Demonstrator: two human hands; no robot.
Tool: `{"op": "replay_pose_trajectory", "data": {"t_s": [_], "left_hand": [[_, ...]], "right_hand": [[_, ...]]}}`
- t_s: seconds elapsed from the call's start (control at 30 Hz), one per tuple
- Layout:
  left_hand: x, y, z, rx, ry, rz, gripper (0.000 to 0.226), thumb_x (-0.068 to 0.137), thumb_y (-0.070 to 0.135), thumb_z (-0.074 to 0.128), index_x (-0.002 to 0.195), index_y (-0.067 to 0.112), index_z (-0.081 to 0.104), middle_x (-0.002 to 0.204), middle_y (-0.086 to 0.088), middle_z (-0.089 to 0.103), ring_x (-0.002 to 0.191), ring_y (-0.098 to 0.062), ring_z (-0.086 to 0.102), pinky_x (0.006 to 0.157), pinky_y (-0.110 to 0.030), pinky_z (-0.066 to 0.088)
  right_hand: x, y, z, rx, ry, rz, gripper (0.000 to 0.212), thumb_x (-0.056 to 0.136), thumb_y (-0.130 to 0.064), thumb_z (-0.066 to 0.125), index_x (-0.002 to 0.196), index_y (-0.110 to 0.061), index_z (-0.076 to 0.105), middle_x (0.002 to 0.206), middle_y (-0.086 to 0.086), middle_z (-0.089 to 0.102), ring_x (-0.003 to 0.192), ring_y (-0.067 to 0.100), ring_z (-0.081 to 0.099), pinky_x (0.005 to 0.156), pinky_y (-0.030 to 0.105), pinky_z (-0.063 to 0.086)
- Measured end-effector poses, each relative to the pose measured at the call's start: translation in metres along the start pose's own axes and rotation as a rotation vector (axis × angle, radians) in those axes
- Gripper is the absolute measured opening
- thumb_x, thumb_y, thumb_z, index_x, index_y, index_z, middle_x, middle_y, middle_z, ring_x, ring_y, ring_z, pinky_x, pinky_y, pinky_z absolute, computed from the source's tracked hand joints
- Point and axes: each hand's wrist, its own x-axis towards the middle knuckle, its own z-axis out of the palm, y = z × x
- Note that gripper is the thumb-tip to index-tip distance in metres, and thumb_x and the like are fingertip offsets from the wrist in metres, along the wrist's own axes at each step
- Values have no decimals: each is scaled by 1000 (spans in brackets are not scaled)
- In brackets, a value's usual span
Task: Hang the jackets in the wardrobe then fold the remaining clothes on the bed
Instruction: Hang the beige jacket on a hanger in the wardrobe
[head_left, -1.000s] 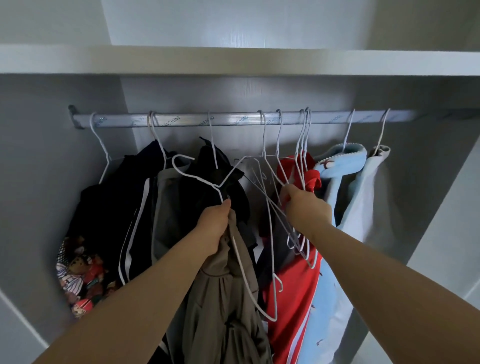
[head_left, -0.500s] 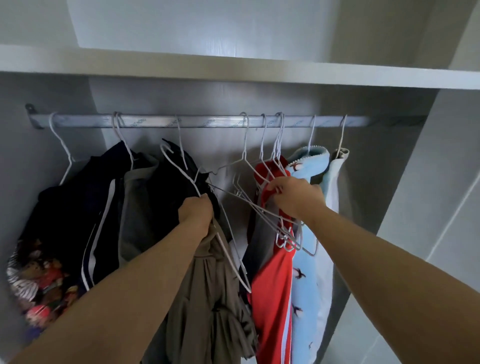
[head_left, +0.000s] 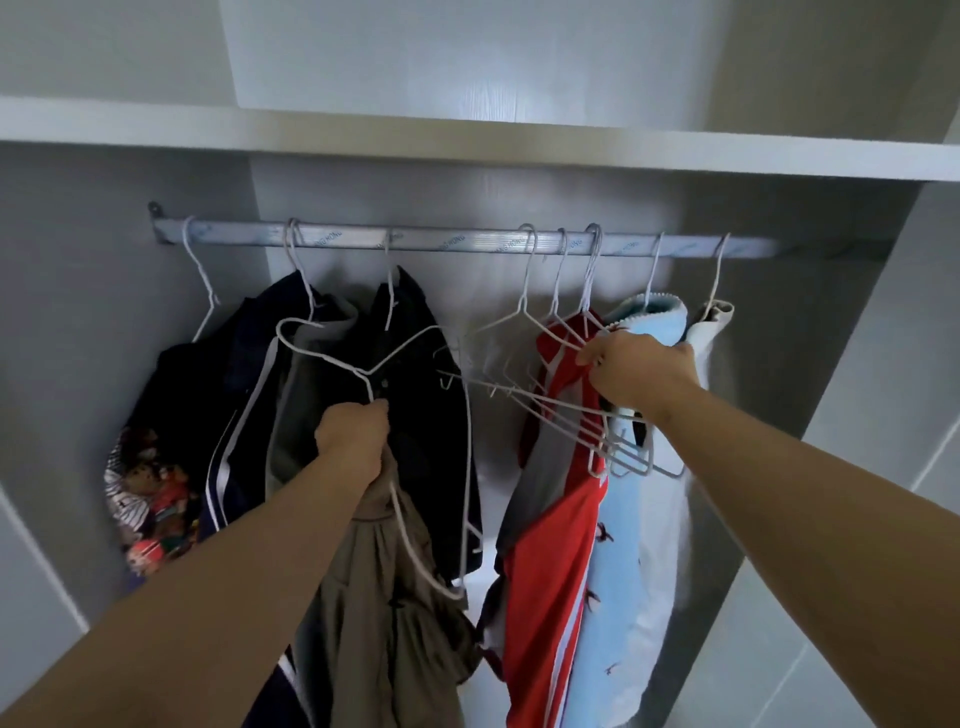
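My left hand (head_left: 356, 441) grips the neck of a white wire hanger (head_left: 332, 358) that carries an olive-brown jacket (head_left: 389, 613), held below the metal wardrobe rail (head_left: 467, 243). The hanger's hook is off the rail, just left of the dark jackets' collars. My right hand (head_left: 636, 371) is closed on a bunch of empty white wire hangers (head_left: 582, 415) that hang from the rail, holding them to the right against a red jacket (head_left: 556, 535). A gap on the rail lies between the two hands.
Dark navy and black jackets (head_left: 415, 415) and a patterned garment (head_left: 150, 499) hang at the left. A light blue garment (head_left: 623, 545) and a white one (head_left: 719, 322) hang at the right. A shelf (head_left: 467, 140) runs above the rail; wardrobe side walls close both ends.
My right hand has pulled the empty hangers further right, widening the gap on the rail. My left hand stays on the hanger with the olive jacket, its hook still off the rail.
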Motion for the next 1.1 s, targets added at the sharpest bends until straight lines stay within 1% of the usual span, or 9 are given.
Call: {"op": "replay_pose_trajectory", "data": {"t_s": [0.1, 0.2, 0.33, 0.47, 0.6, 0.67, 0.77, 0.97, 1.1], "left_hand": [[-27, 3, 14, -457, -156, -216, 21, 88, 13, 63, 69, 5, 56, 62, -8, 59, 60, -19, 53, 66, -29, 50], [-42, 1, 23, -550, -273, -260, 17, 89, 13, 61, 75, 3, 60, 70, -10, 60, 63, -21, 56, 67, -31, 50], [-54, -18, 31, -429, -158, -193, 25, 87, 19, 64, 66, 6, 58, 68, -11, 58, 66, -26, 56, 71, -31, 49], [-65, -34, 31, -99, 60, -43, 46, 91, 29, 56, 52, 11, 44, 57, -5, 45, 56, -18, 43, 63, -27, 35], [-73, -31, 32, -202, 134, 15, 46, 93, 26, 55, 51, 11, 42, 55, -4, 43, 52, -14, 39, 52, -28, 32], [-75, -24, 34, -271, 127, 46, 47, 93, 24, 55, 51, 11, 38, 54, -4, 40, 51, -15, 39, 50, -27, 33], [-70, -11, 33, -318, 101, 101, 48, 93, 24, 55, 51, 12, 36, 54, -3, 38, 52, -16, 38, 53, -26, 35], [-48, 4, 32, -346, -31, 97, 40, 93, 28, 55, 58, 12, 46, 63, -8, 48, 60, -19, 47, 63, -31, 44], [-33, -8, 21, 33, -160, 178, 29, 98, 28, 43, 113, 10, 61, 114, -11, 60, 104, -27, 56, 93, -31, 46]], "right_hand": [[-4, -1, 2, -86, -27, -33, 39, 91, -15, 42, 124, -32, 54, 126, -3, 54, 122, 21, 44, 107, 46, 24], [-12, -4, 11, -8, -29, 1, 31, 91, -17, 42, 115, -25, 60, 119, 1, 59, 118, 25, 46, 107, 49, 20], [-22, -14, 42, -220, 228, -112, 30, 88, -23, 43, 108, -19, 64, 123, 7, 54, 120, 32, 41, 103, 47, 26], [-43, -43, 73, -11, 466, -455, 40, 76, -36, 39, 66, -17, 73, 73, 1, 68, 80, 28, 63, 73, 34, 47], [-67, -59, 89, 287, -124, -555, 39, 89, -50, 48, 114, -22, 60, 106, 1, 67, 103, 25, 59, 90, 36, 38], [-70, -55, 97, 400, -396, -504, 23, 88, -47, 53, 99, -27, 55, 100, -4, 60, 101, 21, 55, 86, 31, 36], [-69, -54, 101, 498, -302, -503, 20, 79, -46, 53, 75, -26, 51, 87, -6, 58, 92, 17, 55, 85, 34, 42], [-66, -57, 95, 931, -329, -360, 22, 92, -18, 51, 110, -17, 64, 106, 4, 66, 96, 15, 60, 89, 27, 46], [-54, -69, 97, 1125, -353, -257, 19, 95, -12, 47, 100, -19, 63, 85, 6, 62, 64, 10, 58, 62, 24, 53]]}}
